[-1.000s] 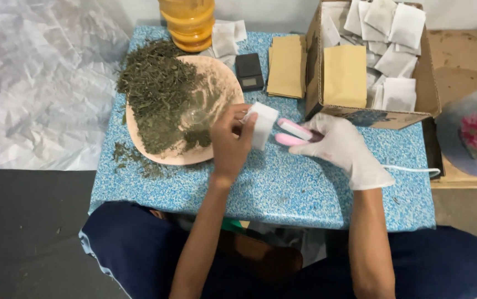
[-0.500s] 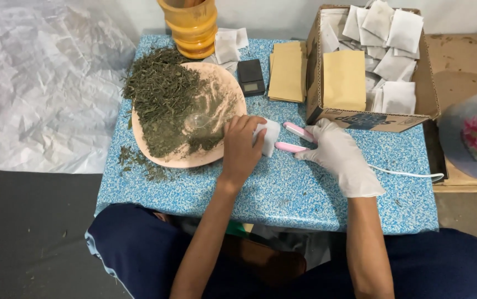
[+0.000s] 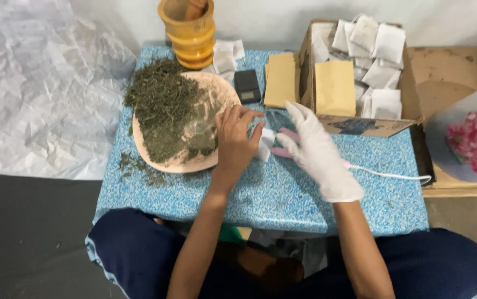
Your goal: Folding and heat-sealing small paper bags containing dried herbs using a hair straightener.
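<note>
The low bench (image 3: 283, 194) with a blue speckled top fills the middle of the view, its near edge over the seated person's lap and a bare stretch of top open in front of the hands. At its far right corner stands the open brown cardboard box (image 3: 355, 124) holding white paper sachets (image 3: 380, 50), its front wall just beyond the gloved hand. The round pinkish plate (image 3: 216, 91) heaped with dried green herb (image 3: 166, 111) lies at the left, its rim reaching almost to the bench's left edge, with crumbs spilled beside it.

The left hand (image 3: 237, 141), bare, comes straight forward from the lap, fingers curled and pinching the small white paper sachet (image 3: 265, 145) at the plate's right rim. The right hand (image 3: 316, 152), in a white glove, angles inward with fingers spread wide, lying on the pink corded sealing tool (image 3: 283, 150), which touches the sachet's right side.
</note>
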